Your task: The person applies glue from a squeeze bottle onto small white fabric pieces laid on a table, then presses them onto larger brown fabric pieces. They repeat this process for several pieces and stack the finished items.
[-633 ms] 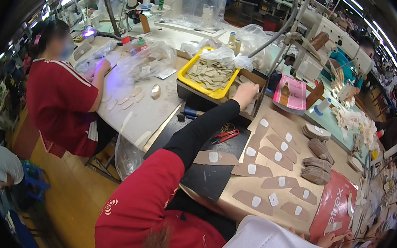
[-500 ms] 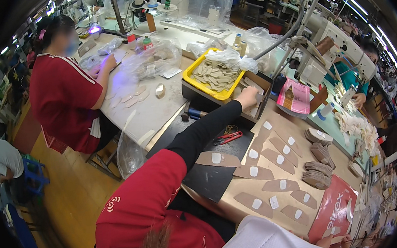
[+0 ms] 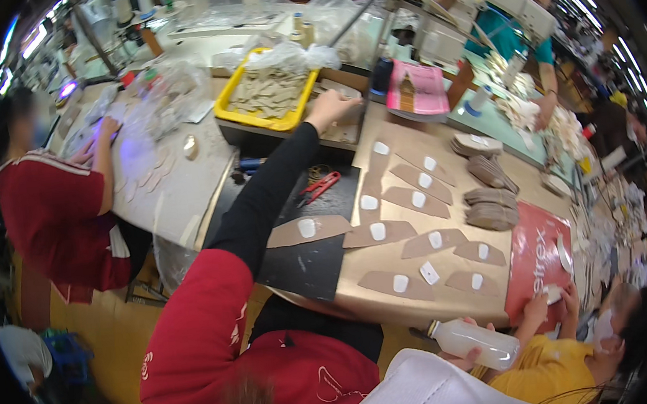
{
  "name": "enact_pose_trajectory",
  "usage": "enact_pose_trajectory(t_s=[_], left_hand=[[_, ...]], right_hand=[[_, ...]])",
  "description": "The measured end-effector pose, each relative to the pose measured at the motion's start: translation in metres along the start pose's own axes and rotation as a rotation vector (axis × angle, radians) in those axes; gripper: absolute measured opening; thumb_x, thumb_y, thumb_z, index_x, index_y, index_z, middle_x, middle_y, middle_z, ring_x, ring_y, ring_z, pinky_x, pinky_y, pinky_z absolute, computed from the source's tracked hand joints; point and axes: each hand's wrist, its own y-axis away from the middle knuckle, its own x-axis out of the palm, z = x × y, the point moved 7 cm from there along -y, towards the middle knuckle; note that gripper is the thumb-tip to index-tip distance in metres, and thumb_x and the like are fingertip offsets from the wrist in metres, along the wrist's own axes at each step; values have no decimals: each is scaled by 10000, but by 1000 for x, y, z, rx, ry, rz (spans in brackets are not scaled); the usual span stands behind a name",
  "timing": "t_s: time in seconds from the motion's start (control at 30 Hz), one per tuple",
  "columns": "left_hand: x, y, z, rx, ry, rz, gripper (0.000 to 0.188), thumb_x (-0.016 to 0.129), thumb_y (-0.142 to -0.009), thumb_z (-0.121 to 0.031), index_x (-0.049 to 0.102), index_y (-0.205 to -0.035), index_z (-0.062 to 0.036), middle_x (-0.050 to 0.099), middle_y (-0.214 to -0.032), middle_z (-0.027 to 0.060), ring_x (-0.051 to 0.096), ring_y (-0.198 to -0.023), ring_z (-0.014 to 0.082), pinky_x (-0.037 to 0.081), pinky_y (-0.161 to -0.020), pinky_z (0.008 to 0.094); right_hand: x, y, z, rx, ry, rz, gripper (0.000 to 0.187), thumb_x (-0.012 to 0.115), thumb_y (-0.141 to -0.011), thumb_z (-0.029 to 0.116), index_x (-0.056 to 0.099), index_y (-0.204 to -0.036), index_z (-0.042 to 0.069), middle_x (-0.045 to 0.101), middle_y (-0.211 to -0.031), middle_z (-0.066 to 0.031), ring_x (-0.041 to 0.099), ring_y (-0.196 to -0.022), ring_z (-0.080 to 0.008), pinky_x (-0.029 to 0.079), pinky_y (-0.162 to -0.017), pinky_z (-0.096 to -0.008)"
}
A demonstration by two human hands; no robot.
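My left hand (image 3: pixel 331 109), at the end of a black sleeve, reaches over an open box (image 3: pixel 357 83) beside a yellow tray (image 3: pixel 255 123). Its fingers are pinched together; what they hold, if anything, I cannot make out. Low in the view, my right hand (image 3: pixel 462 358) grips a translucent white bottle (image 3: pixel 478 344) with a dark tip, lying tilted. Part of this hand is hidden behind the bottle and a white cloth. Between the hands, flat brown pieces (image 3: pixel 418 200) with white patches are spread over the table, one (image 3: pixel 326 226) on a black mat.
Red thread snips (image 3: pixel 318 188) lie on the black mat. Stacked brown pieces (image 3: pixel 491 210), a red sheet (image 3: pixel 539 252) and a pink packet (image 3: pixel 419 90) are to the right. A person in red (image 3: pixel 55 218) works at left, another in yellow (image 3: pixel 546 371) close on the right.
The view has swung, so the table sits further left and higher. My right hand with the bottle has come into sight. My left hand stays at the box.
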Motion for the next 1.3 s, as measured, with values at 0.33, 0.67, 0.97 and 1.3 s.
enact_pose_trajectory(t_s=[0.33, 0.67, 0.97, 1.3], left_hand=[[5, 3, -5, 106, 191, 169, 309, 769, -870, -288, 779, -1017, -16, 755, -807, 117, 679, -707, 144, 527, -704, 320], [13, 14, -1, 65, 395, 344, 330, 753, -889, -156, 716, -1154, 38, 753, -1079, 102, 674, -933, 136, 511, -829, 287], [4, 14, -13, 256, 85, 132, 278, 685, -927, -231, 740, -1116, -34, 750, -1016, 159, 711, -932, 271, 532, -849, 354], [2, 14, -11, 151, 98, 103, 298, 676, -905, -275, 749, -1067, -36, 735, -982, 206, 716, -950, 338, 542, -856, 396]], right_hand=[[-5, -1, -4, 21, -10, 1, 854, 702, -814, 557, 360, -1394, 33, 615, -1037, -245, 612, -989, -342, 507, -905, -446], [-1, 0, -6, 38, -21, 6, 872, 704, -808, 572, 353, -1401, 38, 623, -1039, -234, 613, -989, -341, 509, -906, -446], [1, 0, -3, 29, 17, 8, 869, 699, -813, 583, 360, -1395, 35, 623, -1037, -240, 614, -985, -344, 513, -897, -445], [1, -1, -4, 37, 6, 16, 851, 682, -826, 579, 355, -1398, 40, 616, -1048, -244, 612, -987, -343, 505, -901, -440]])
